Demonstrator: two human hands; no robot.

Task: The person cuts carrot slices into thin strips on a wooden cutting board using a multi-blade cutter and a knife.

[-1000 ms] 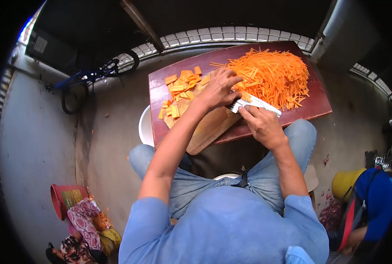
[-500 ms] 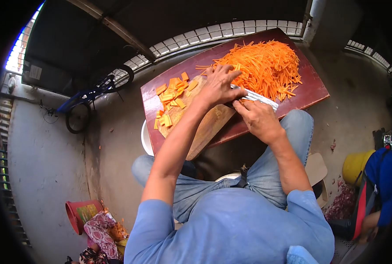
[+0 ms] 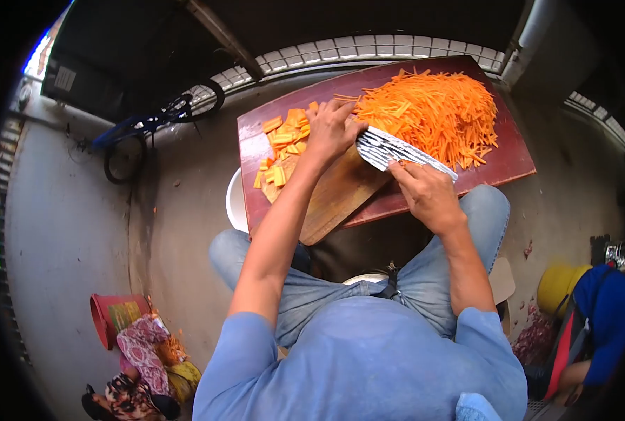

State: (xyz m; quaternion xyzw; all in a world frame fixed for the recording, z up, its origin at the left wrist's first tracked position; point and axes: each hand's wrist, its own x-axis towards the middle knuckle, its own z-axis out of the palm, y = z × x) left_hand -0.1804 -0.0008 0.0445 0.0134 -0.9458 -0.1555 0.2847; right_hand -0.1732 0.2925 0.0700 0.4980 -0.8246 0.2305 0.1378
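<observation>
A white-and-dark striped blade (image 3: 405, 151), probably a wide knife, lies slantwise over the right end of the wooden cutting board (image 3: 337, 200). My right hand (image 3: 430, 196) is closed on its near right end. At its upper left end is my left hand (image 3: 332, 131), fingers bent and pressed together over the board; what they hold, if anything, is hidden. Orange carrot chunks (image 3: 289, 133) lie on the board and table left of my left hand. A large heap of thin carrot strips (image 3: 435, 112) rests on the dark red table (image 3: 510, 156) beyond the blade.
A white container (image 3: 236, 202) shows under the table's left edge. A bicycle (image 3: 125, 158) stands by the left wall. At lower left are a red bucket (image 3: 109, 319) and a person (image 3: 126, 396). Another person (image 3: 603, 309) in blue sits at lower right, beside a yellow container (image 3: 558, 286).
The striped blade shows more of its broad face now. My left hand has drawn back left from its end, with fingers more bent. The whole view has shifted slightly.
</observation>
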